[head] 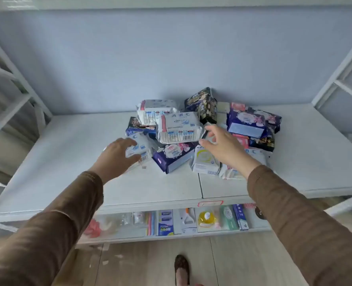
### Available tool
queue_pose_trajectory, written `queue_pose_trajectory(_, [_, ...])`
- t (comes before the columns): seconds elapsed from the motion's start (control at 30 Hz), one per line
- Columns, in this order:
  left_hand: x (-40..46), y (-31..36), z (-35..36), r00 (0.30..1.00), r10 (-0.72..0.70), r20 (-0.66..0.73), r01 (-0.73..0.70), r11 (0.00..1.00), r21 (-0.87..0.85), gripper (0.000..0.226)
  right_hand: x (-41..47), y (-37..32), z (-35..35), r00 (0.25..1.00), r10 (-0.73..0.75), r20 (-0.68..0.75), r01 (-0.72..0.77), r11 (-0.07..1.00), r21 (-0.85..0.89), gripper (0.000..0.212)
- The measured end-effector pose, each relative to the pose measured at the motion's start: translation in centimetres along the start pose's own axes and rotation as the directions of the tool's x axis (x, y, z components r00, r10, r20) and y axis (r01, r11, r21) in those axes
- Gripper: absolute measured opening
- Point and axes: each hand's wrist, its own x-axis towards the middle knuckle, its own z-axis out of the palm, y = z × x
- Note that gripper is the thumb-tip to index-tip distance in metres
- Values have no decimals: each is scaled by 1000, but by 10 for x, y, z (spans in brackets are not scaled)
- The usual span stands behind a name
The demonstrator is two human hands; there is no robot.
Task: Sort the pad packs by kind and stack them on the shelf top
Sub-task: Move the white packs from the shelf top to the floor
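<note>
From where I'm watching, the pad packs sit in one jumbled heap around the middle of the frame, on the white shelf top point(253, 182), pushed back toward the pale blue wall. My left hand point(117, 155) is just left of centre with its fingers curled round a small white-and-blue pack point(139, 148) at the heap's left edge, thumb under it and fingers on top, so it looks like a grip. My right hand point(222, 145) hangs just right of centre, fingers loosely spread and a bit bent, right beside the big white ABC pack point(179, 127) that rides on top of the pile; I can't tell if the fingertips actually touch it. Under that one there's a purple pack point(173, 156), a white-and-yellow pack point(205, 162) at my right wrist, and dark floral packs point(253, 122) at the right of the heap. Lower shelf point(171, 236) at the bottom of the frame holds assorted small goods.
</note>
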Motion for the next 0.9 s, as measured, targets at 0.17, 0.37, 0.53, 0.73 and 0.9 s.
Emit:
queue_pose_trajectory(0.17, [49,-29,-3,994,-112,-16,111,994,-15,53,83,3,-2,998,-60,-34,60,998,20,49])
queue_pose_trajectory(0.37, [82,-75,3,942,-306,141,295,951,94,82,153,5,6,981,-81,179,113,978,-176,77])
queue_pose_trajectory(0.53, [91,-95,11,864,-385,325,344,922,177,101,173,20,14,920,19,393,86,965,-248,97])
queue_pose_trajectory(0.73, [77,-80,11,886,-338,317,257,928,271,80,154,22,14,926,-27,376,156,935,-317,109])
queue_pose_trajectory(0.9, [54,-58,26,955,-247,162,128,841,526,116,118,25,16,937,-258,235,344,800,-492,87])
